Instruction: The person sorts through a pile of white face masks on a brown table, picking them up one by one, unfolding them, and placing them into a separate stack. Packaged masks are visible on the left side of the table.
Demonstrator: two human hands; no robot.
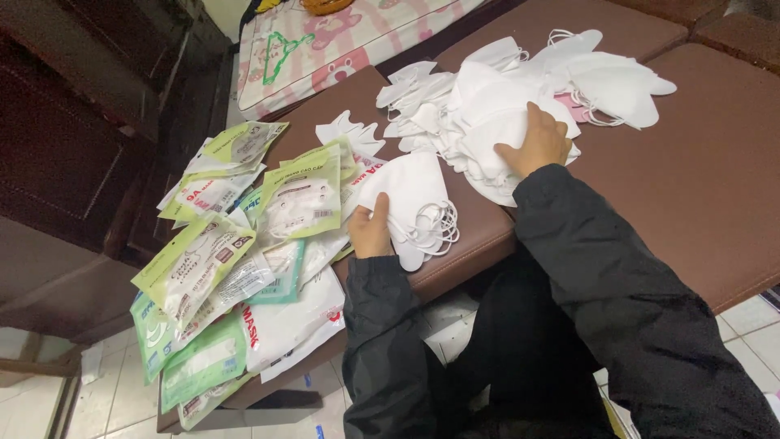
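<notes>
My left hand (370, 230) grips a small stack of white folded face masks (411, 199) with dangling ear loops, at the front edge of a brown padded bench (699, 179). Farther back, my right hand (538, 142) rests with closed fingers on a large loose pile of white masks (504, 97), pinching one at the pile's near side. Both arms wear dark jacket sleeves.
Several green-and-white sealed mask packets (219, 268) lie fanned out to the left, overhanging the bench edge. A pink patterned mat with a green hanger (284, 53) lies at the back. Dark wooden furniture (73, 122) stands at left; white tiled floor below.
</notes>
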